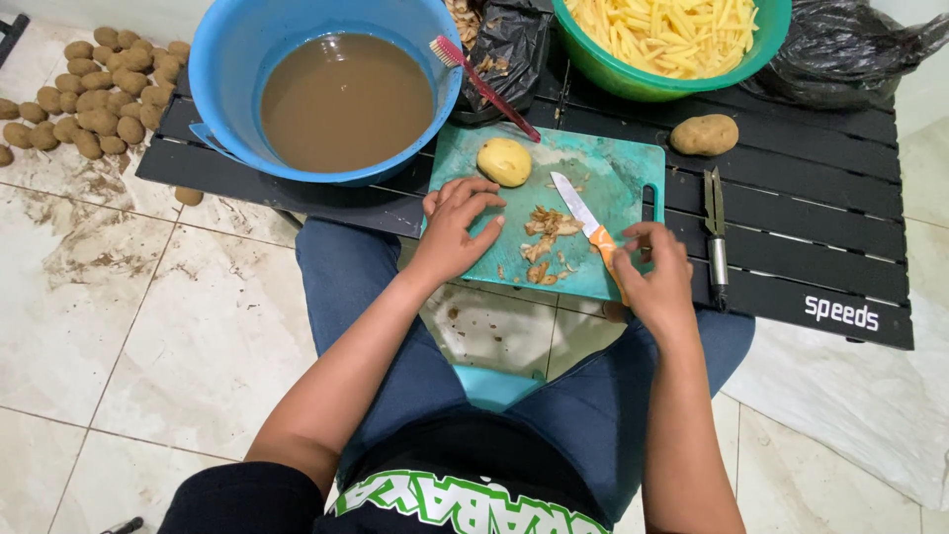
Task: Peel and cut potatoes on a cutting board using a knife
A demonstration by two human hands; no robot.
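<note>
A teal cutting board (613,168) lies on a low black slatted table (811,218). On the board sit a peeled yellow potato (504,161) and a small heap of brown peelings (546,237). My left hand (457,227) rests flat on the board's left edge, fingers spread, holding nothing. My right hand (652,277) is at the board's near right corner, fingers around the orange handle of a small knife (578,210). Its blade lies on the board pointing toward the potato.
A blue basin (227,59) of muddy brown water holds a red toothbrush (484,84). A green bowl (771,30) of cut potato sticks stands at the back. An unpeeled potato (704,134), a metal peeler (716,227), black bags (850,49) and a floor pile of potatoes (94,94) surround them.
</note>
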